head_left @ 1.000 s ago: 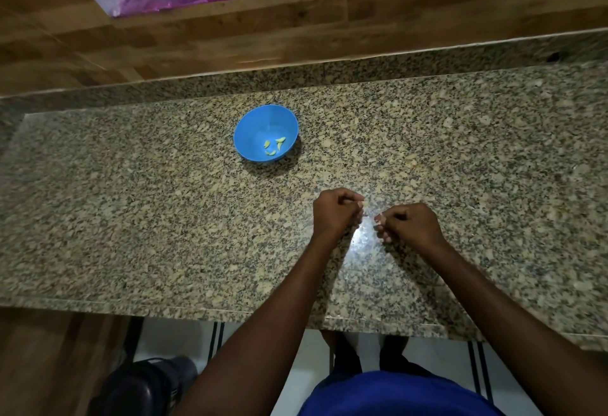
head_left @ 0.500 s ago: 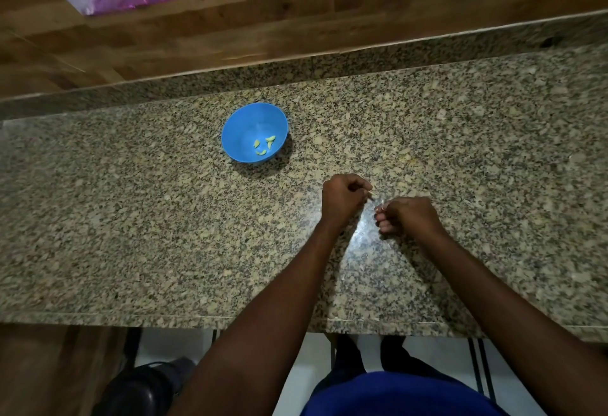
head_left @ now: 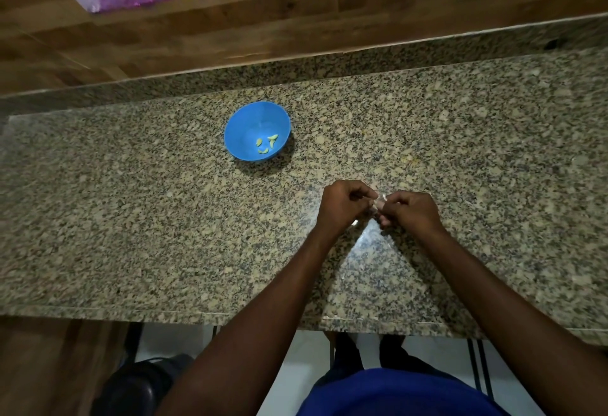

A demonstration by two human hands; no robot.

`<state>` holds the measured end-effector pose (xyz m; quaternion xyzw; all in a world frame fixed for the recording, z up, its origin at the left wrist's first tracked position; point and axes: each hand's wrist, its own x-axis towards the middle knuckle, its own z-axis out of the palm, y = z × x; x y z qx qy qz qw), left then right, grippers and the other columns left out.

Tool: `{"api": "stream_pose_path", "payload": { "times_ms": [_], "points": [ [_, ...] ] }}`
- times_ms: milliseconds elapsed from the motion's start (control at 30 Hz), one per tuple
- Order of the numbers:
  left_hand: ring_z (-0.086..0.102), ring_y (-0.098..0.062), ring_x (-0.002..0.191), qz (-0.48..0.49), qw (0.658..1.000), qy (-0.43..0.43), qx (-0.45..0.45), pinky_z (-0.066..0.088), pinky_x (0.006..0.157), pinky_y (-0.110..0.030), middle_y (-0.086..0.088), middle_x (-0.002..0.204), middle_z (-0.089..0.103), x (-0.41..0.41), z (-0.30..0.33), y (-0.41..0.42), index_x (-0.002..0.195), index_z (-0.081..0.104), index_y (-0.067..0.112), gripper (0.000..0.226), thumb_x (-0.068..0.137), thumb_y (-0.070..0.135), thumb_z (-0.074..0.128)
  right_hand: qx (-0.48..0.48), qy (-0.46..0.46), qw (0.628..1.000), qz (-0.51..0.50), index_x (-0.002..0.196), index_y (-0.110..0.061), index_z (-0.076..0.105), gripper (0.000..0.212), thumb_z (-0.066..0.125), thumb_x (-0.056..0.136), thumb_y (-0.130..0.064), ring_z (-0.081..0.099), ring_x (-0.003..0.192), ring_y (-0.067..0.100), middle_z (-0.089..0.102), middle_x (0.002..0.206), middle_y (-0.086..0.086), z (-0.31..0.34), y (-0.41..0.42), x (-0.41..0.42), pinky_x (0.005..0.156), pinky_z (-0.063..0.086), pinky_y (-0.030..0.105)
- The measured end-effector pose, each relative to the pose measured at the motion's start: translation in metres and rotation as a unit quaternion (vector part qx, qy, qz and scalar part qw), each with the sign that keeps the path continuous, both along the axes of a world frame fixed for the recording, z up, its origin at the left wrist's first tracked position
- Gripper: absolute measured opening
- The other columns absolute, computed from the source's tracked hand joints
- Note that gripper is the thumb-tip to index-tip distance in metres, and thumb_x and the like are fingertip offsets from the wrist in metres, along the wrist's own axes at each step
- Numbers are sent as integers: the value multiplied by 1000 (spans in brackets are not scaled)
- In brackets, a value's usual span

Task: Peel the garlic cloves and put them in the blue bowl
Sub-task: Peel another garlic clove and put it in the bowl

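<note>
Granite counter (head_left: 131, 218): both hands (head_left: 342, 208) pinch garlic clove (head_left: 379, 200)

Bench (head_left: 131, 218): speckled granite, open surface left of the hands and along the near edge. Sole standing obstacle: blue bowl (head_left: 257, 131), far-left of the left hand (head_left: 343, 206), well apart from it. Raised granite ledge (head_left: 362, 63) and wooden wall bound the far side.

2 bare forearms, no sleeves showing, blue garment (head_left: 401, 394) at the waist, dark shoes (head_left: 345, 351)
</note>
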<state>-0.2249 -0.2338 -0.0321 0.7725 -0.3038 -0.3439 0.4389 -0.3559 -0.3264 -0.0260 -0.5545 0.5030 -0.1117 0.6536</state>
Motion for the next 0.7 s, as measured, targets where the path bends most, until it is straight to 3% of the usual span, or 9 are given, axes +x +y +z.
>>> {"api": "stream_pose_path", "payload": {
  "times_ms": [200,433,500,633,700],
  "points": [
    [75,-26,70,-9,1000,16,-4,63,66,-42,-9,76,75,0,6,6,92,76,8,12,84,1,71,41,8,999,8,82,10,67,12,71,85,-2,57,48,24,65,70,26,1,0,1,47,56,31],
    [74,-19,70,5,999,15,-31,61,64,-32,-6,77,75,-1,6,14,87,74,10,10,85,0,71,250,-42,966,-49,84,2,62,12,58,94,-3,52,59,18,59,71,13,5,-1,1,45,49,21],
    [73,-18,69,18,999,24,-34,60,62,-31,-6,77,75,0,3,14,87,74,10,11,85,0,70,233,-24,971,-47,84,3,64,12,59,93,-3,52,56,18,59,70,13,4,-1,0,41,48,20],
    [73,-27,69,49,998,1,-30,62,64,-43,-1,76,75,4,-4,11,85,76,16,15,83,3,69,147,9,988,-37,83,7,68,8,65,87,1,51,48,20,61,69,21,-2,2,-3,39,45,22],
    [71,-20,64,71,997,-25,-22,61,60,-35,0,76,75,5,-5,3,84,77,15,16,82,1,69,116,16,993,-25,73,5,68,12,67,85,1,52,49,24,61,70,25,-6,4,-4,42,47,25]
  ]
}}
